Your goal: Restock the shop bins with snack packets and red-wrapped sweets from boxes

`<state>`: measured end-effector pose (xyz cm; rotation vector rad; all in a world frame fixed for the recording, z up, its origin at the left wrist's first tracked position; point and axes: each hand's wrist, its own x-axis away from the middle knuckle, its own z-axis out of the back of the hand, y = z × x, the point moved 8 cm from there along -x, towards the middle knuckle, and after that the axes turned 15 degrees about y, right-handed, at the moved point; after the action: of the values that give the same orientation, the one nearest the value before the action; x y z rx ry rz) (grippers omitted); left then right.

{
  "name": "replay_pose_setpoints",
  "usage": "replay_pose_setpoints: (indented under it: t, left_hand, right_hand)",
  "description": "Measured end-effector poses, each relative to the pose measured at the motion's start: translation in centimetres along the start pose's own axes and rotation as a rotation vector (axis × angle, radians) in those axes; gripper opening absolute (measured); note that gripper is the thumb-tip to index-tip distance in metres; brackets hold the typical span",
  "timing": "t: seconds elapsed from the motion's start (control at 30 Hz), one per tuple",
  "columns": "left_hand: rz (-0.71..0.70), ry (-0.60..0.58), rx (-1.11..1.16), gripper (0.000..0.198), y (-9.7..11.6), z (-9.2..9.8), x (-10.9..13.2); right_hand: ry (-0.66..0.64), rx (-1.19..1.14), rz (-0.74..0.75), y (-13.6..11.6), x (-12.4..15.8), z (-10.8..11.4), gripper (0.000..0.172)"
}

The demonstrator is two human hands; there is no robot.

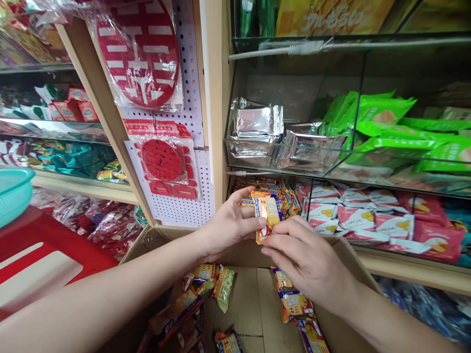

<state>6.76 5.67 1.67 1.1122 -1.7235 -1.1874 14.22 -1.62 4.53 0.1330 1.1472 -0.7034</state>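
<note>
Above an open cardboard box, both hands hold one small orange, yellow and blue snack packet. My left hand grips its left side, thumb across the front. The fingers of my right hand pinch its lower right corner. Inside the box, similar packets lie along the right side and more packets are heaped at the left, partly in shadow. One gold-green packet lies among them. Just behind the hands, the bottom shelf compartment contains many small orange-wrapped packets.
Glass-fronted shelves on the right hold silver packets, bright green packets and pink-white packets. Red paper decorations hang on a pegboard. At left stand a red stool and a teal basket.
</note>
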Motion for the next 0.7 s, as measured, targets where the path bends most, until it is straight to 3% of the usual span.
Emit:
replay_pose_setpoints:
  t: [0.1,0.2,0.27,0.33,0.43,0.5,0.57,0.63,0.7]
  left_hand:
    - [-0.081,-0.003,-0.038,0.061,0.6,0.2,-0.4]
    - [-0.143,-0.050,-0.166,0.068,0.8,0.0,-0.1]
    - [-0.193,-0.128,-0.324,0.076,0.6,-0.5,0.5]
    - [-0.274,-0.218,-0.474,0.080,0.4,-1.2,1.3]
    - [-0.377,-0.278,-0.626,0.075,0.4,-1.6,1.8]
    - [-0.517,-0.199,-0.771,0.059,1.3,-1.1,1.4]
    - [-0.689,-0.101,-1.038,0.040,2.0,-0.6,1.0]
    - [-0.754,-0.118,-1.376,0.031,1.3,-0.5,0.8]
    - [-0.708,-0.221,-1.651,0.027,-0.4,-0.4,0.9]
  right_hand:
    - [0.028,-0.062,-0.062,0.4,-0.2,0.4,0.009]
    - [0.211,0.025,-0.135,1.6,-0.4,2.2,0.012]
    - [0.304,0.081,-0.231,2.9,-0.2,3.0,0.026]
    - [0.233,-0.006,-0.401,4.6,0.4,2.3,0.044]
    - [-0.005,-0.231,-0.602,6.3,1.4,0.2,0.038]
    - [0.043,-0.232,-0.631,7.2,1.2,1.0,0.026]
    - [0.244,-0.141,-0.620,8.4,0.6,3.4,0.024]
    - [0.368,-0.025,-0.572,9.3,0.0,5.2,0.031]
    - [0.318,0.139,-0.472,9.8,-0.7,5.3,0.038]
